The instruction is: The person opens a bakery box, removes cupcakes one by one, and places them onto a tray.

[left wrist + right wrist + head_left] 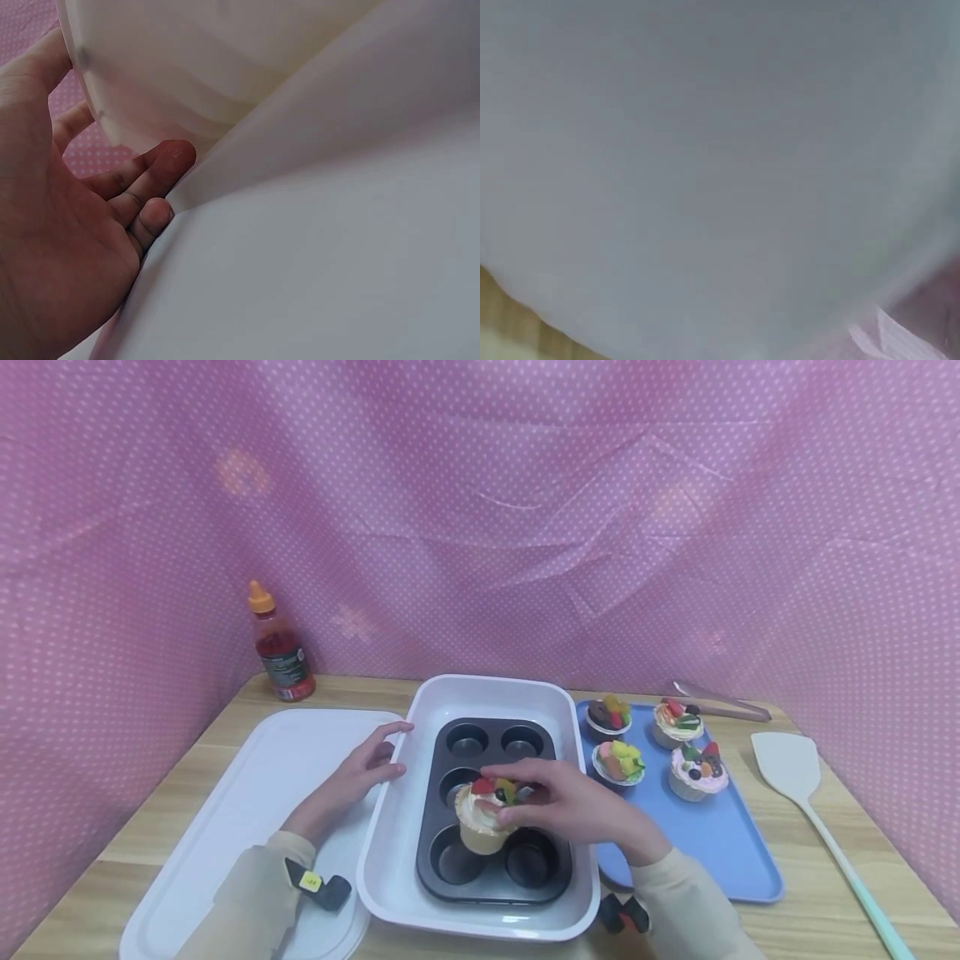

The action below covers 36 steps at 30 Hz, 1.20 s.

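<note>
A cupcake (483,827) with cream and fruit pieces on top is held by my right hand (558,797), thumb and fingers pinching its topping from the right. It is over the lower part of a dark muffin pan (495,893), whose visible cups hold nothing. The pan lies inside a white plastic bin (480,927). At the bin's left side my left hand (363,768) grips the rim, thumb and index finger at its edge. In the left wrist view, other fingers (176,161) curl beneath the rim against the outer wall. The right wrist view shows only a blurred pale surface.
A white lid (247,810) lies left of the bin. On the blue tray (712,852) at the right sit several cupcakes (697,772). Metal tongs (723,700) and a cream spatula (783,760) lie beyond it. A sauce bottle (281,656) stands at the back left.
</note>
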Available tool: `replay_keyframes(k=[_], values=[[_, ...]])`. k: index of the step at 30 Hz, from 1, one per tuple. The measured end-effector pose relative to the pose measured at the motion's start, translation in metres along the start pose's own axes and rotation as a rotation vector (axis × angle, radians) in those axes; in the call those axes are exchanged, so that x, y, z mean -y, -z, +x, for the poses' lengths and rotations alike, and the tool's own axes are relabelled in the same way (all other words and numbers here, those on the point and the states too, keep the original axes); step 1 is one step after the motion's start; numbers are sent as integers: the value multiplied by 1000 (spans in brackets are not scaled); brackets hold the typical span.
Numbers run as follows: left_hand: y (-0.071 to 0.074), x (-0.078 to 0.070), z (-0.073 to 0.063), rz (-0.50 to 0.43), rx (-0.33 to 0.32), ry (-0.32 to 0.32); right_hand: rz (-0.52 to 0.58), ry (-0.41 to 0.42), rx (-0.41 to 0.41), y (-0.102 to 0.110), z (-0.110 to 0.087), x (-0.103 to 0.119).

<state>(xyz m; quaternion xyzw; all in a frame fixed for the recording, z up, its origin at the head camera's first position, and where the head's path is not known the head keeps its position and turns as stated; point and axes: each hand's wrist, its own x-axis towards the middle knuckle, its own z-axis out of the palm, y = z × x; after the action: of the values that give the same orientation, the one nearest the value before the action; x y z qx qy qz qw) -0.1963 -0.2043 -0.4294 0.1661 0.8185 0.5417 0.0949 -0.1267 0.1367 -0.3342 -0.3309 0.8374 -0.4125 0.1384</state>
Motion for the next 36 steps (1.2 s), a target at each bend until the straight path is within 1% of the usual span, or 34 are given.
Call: replay_keyframes(k=[3, 7, 9, 13, 19, 23, 26, 30, 33, 36], values=[[0, 0, 0, 2, -1, -6, -23, 17, -21, 7, -4, 0], [0, 0, 0, 11, -2, -6, -71, 76, -67, 18, -11, 0], [0, 0, 0, 10, -1, -5, -87, 92, -85, 24, -15, 1], [1, -2, 0, 10, -2, 2, -66, 111, -84, 33, -21, 2], [1, -3, -1, 13, -2, 5, -66, 82, -86, 45, -29, 2], [1, -3, 0, 12, -3, -3, -70, 62, -112, 54, -37, 2], [1, -2, 0, 22, -3, 3, -88, 47, -139, 62, -45, 2], [0, -2, 0, 24, -11, 27, -112, 28, -171, 73, -57, 1], [0, -2, 0, 24, -13, 29, -125, 31, -192, 80, -64, -1], [1, -2, -1, 32, -5, 16, -138, 23, -200, 87, -70, -3]])
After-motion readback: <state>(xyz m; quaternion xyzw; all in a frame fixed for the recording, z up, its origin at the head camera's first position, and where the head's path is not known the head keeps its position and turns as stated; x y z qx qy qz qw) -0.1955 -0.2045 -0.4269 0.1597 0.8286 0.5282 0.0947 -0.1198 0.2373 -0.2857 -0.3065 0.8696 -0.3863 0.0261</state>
